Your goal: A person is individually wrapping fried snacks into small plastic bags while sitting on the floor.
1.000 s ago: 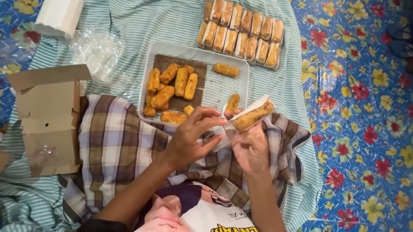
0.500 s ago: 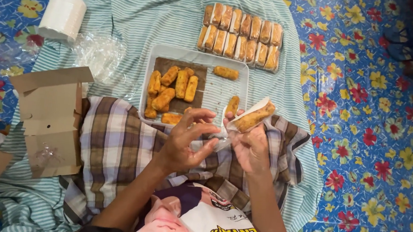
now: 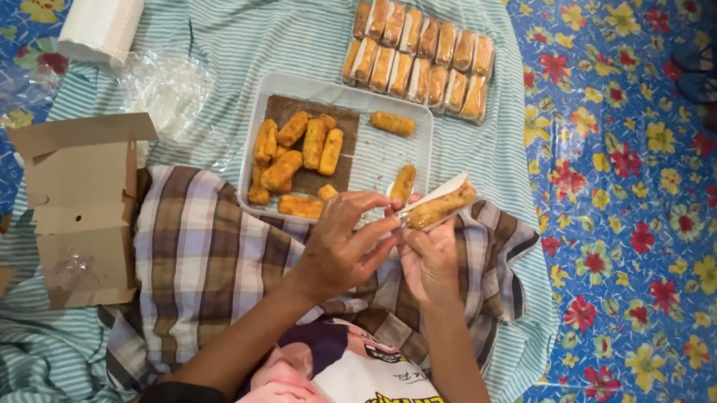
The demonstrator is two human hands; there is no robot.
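My right hand (image 3: 429,260) holds a golden fried roll (image 3: 440,206) resting in a strip of white paper. My left hand (image 3: 341,248) has its fingertips pinching the paper at the roll's near end. Both hands hover over my lap, which is covered by a brown checked cloth (image 3: 198,257). Just beyond them a clear plastic tray (image 3: 380,156) holds several loose fried rolls (image 3: 297,157), most of them lying on a brown sheet.
Two rows of paper-wrapped rolls (image 3: 418,58) lie on the striped green cloth (image 3: 253,19) behind the tray. An open cardboard box (image 3: 86,204) stands at left, with a white paper roll (image 3: 102,21) and crumpled clear plastic (image 3: 169,90) behind it. A blue flowered mat (image 3: 648,253) covers the floor.
My left hand, which had opened and drawn back from the roll, has closed in again on the paper. The roll has tilted slightly lower in my right hand.
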